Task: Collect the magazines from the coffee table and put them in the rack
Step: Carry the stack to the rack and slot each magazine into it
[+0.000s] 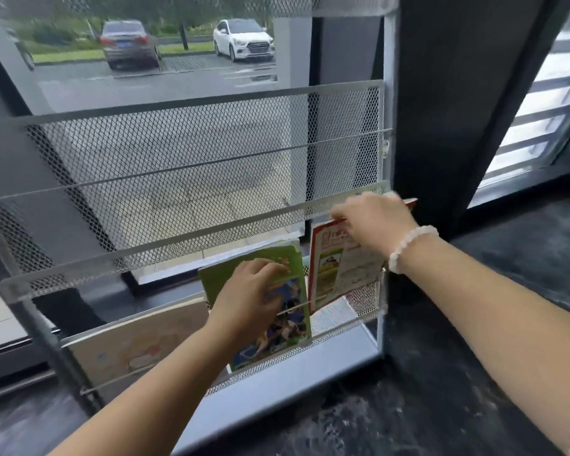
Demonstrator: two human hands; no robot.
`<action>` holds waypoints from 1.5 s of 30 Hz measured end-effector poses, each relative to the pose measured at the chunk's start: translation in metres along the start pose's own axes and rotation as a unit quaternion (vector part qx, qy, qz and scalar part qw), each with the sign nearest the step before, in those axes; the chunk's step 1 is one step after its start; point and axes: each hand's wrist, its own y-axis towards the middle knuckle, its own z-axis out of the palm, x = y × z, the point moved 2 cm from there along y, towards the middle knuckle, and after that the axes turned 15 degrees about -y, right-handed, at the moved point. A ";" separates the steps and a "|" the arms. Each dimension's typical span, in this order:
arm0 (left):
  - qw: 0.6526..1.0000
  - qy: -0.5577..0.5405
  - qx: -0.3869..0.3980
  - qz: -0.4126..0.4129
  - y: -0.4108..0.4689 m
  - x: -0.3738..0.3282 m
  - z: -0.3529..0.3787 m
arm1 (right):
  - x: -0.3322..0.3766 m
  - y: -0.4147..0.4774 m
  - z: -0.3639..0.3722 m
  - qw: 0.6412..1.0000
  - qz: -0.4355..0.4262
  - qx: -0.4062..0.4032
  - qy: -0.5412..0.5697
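A white metal mesh rack (178,153) stands against a window. In its lowest tier a green magazine (292,327) leans behind the front wire, and my left hand (249,296) lies on its cover, fingers curled over the upper part. To its right a red-bordered magazine (339,274) stands upright in the same tier. My right hand (372,222), with a white bead bracelet on the wrist, pinches that magazine's top edge. A pale beige book (139,343) rests at the left of the tier.
The upper tiers of the rack hold nothing. A dark pillar (458,110) rises just right of the rack. A dark marbled ledge (441,390) runs below and to the right. Cars are parked outside the glass.
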 end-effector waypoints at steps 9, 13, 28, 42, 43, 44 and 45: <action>0.996 -0.067 0.017 0.048 -0.014 -0.049 -0.017 | -0.032 -0.018 -0.110 0.991 0.072 -0.026 0.106; 0.990 -0.069 0.060 0.104 -0.032 -0.070 -0.022 | -0.036 -0.026 -0.119 0.948 0.138 0.102 0.269; 0.962 -0.173 -0.206 0.050 -0.029 -0.071 -0.053 | -0.035 -0.031 -0.083 0.879 0.192 0.189 0.395; 0.900 -0.384 -0.205 -0.014 0.030 -0.057 -0.027 | -0.068 -0.017 -0.074 0.943 -0.006 0.012 0.332; 0.900 -0.383 -0.207 -0.014 0.035 -0.056 -0.023 | -0.074 -0.014 -0.071 0.944 -0.003 0.010 0.329; 0.899 -0.383 -0.212 -0.015 0.040 -0.056 -0.020 | -0.078 -0.012 -0.066 0.949 -0.006 0.017 0.316; 0.897 -0.385 -0.218 -0.019 0.044 -0.055 -0.016 | -0.080 -0.010 -0.061 0.955 -0.014 0.024 0.296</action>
